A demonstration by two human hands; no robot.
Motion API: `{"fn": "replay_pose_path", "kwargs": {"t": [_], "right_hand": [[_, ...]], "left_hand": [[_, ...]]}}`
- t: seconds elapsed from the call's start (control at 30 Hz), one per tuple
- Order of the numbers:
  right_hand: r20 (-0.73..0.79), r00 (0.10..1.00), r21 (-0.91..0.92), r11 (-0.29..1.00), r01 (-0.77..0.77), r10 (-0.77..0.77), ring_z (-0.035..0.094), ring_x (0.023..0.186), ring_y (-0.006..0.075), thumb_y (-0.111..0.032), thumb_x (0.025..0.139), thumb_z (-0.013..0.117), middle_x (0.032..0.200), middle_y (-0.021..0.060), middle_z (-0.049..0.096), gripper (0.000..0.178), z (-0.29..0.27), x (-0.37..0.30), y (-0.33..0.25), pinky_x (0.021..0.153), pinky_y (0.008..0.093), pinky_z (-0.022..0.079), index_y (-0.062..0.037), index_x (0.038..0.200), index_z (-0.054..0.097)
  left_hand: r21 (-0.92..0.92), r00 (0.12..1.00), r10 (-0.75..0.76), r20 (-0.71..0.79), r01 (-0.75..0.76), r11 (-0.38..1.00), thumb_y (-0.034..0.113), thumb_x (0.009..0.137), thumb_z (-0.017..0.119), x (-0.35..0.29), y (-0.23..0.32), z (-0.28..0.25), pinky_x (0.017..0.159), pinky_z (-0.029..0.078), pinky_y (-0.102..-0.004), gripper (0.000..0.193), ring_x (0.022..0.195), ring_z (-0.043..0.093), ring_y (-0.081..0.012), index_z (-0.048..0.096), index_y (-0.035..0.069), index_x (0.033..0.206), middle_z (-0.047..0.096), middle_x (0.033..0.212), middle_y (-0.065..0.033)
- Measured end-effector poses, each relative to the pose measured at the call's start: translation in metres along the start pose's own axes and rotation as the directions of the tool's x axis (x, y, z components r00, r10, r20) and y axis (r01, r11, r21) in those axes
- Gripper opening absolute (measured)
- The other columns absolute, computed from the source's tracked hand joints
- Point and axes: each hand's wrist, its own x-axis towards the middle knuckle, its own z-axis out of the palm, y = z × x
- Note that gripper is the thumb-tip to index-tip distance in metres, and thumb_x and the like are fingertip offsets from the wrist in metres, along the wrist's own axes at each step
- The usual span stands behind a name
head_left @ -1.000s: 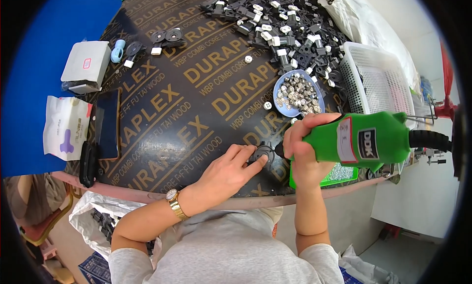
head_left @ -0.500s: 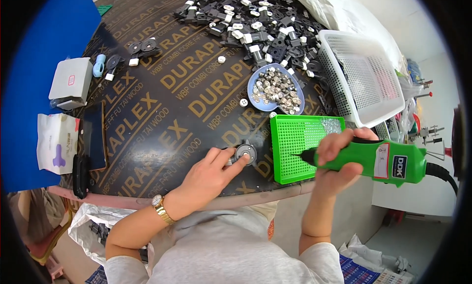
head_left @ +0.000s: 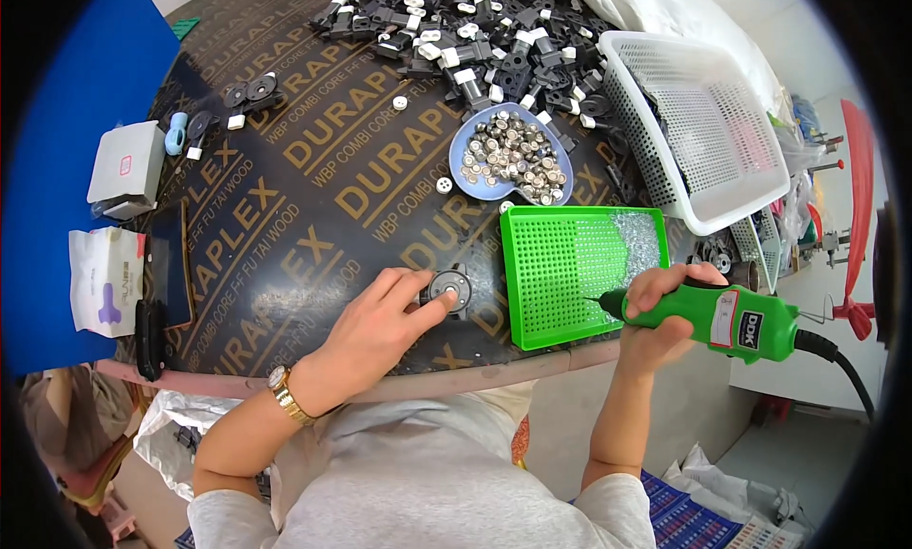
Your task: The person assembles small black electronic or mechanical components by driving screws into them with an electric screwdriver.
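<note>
My left hand (head_left: 375, 326) rests at the table's near side, its thumb and fingertips closed on a round dark wheel-like part (head_left: 448, 285) with a metal centre. That part lies flat on the dark table. In my right hand (head_left: 665, 312) is a green electric screwdriver (head_left: 727, 323), held level with its thin bit pointing left. The bit is above a green perforated tray (head_left: 543, 283). Small silver screws (head_left: 638, 240) are heaped in the tray's far right part. My left fingers hide some of the round part.
A blue dish (head_left: 457, 160) of small metal discs stands beyond the tray. Black and white parts (head_left: 456, 36) are piled at the back, beside a white basket (head_left: 651, 136). On the left are a grey box (head_left: 123, 164), a white packet (head_left: 104, 283) and a dark flat device (head_left: 173, 264).
The screwdriver bit has moved right over the tray, towards the screws. My left hand stays on the round part. The whole view has shifted slightly.
</note>
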Motion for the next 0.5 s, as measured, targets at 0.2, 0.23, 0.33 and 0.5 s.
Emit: {"fn": "replay_pose_path", "kwargs": {"t": [0.2,0.23,0.33,0.5], "right_hand": [[-0.014,1.0,-0.029,1.0,-0.013,0.012,0.046,0.046,0.0123,-0.054,0.073,0.068,0.061,0.0052,0.049,0.07,0.001,0.0,0.0,0.041,0.0224,0.037,-0.0037,0.111,0.038],[-0.014,1.0,-0.031,0.999,-0.014,0.013,0.046,0.046,0.0123,-0.054,0.073,0.068,0.061,0.0052,0.049,0.07,0.002,-0.001,0.0,0.041,0.0224,0.037,-0.0037,0.111,0.038],[-0.03,0.999,-0.083,0.996,-0.023,0.02,0.045,0.045,0.0122,-0.054,0.074,0.068,0.061,0.0053,0.049,0.069,0.006,-0.001,-0.001,0.041,0.0224,0.037,-0.0037,0.111,0.038],[-0.018,0.999,-0.064,0.997,0.037,-0.038,0.045,0.045,0.0123,-0.055,0.075,0.066,0.059,0.0044,0.048,0.074,0.021,0.002,-0.014,0.041,0.0227,0.037,-0.0015,0.118,0.038]], "left_hand": [[-0.021,0.999,-0.037,0.026,0.037,0.999,0.002,0.076,0.056,-0.001,0.002,0.0,0.083,0.049,-0.0335,0.041,0.104,0.049,-0.0273,0.056,0.009,0.117,0.051,0.114,-0.0123],[-0.027,0.999,-0.035,0.032,0.036,0.999,0.002,0.076,0.056,-0.001,0.002,0.0,0.083,0.049,-0.0335,0.041,0.105,0.048,-0.0275,0.056,0.009,0.116,0.05,0.114,-0.0124],[-0.076,0.999,-0.024,0.024,0.026,0.997,0.0,0.077,0.053,0.001,-0.001,0.002,0.084,0.048,-0.0337,0.04,0.108,0.047,-0.028,0.056,0.009,0.115,0.05,0.115,-0.0127],[-0.124,1.0,0.01,-0.015,-0.012,0.992,0.003,0.072,0.062,0.004,-0.004,0.003,0.09,0.045,-0.0372,0.038,0.112,0.047,-0.0329,0.057,0.005,0.109,0.049,0.118,-0.0155]]}}
